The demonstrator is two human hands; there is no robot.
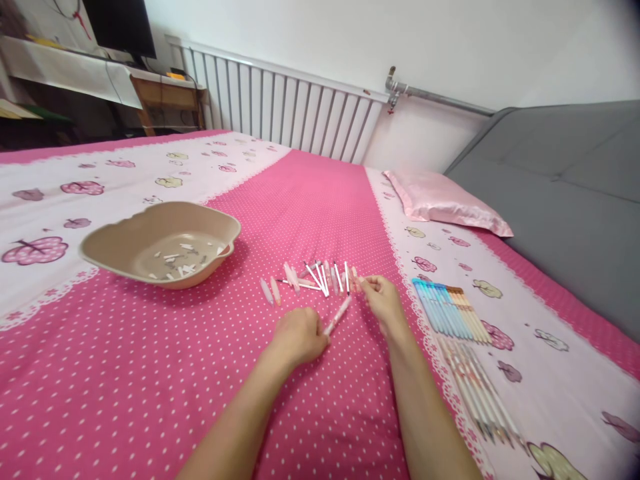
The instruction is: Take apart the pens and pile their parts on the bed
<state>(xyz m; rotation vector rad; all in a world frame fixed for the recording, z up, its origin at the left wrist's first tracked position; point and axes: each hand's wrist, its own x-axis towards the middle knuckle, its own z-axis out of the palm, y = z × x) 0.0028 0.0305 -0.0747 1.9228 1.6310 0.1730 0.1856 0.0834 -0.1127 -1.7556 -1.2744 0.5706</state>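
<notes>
My left hand (299, 338) is closed round the lower end of a pink and white pen (338, 315), which points up and to the right. My right hand (383, 299) pinches a small pink pen part at its fingertips, just beyond the pen's upper tip. Both hands hover over a pink dotted bedspread (150, 373). Right behind them lies a loose heap of pen parts (315, 277), with several pink caps and white refills.
A beige shallow basin (160, 243) with small white bits in it stands to the left. A row of blue and tan pens (453, 310) lies at the right, with more pens (480, 393) below. A pink pillow (443, 200), grey headboard (565, 200) and radiator (285, 110) are behind.
</notes>
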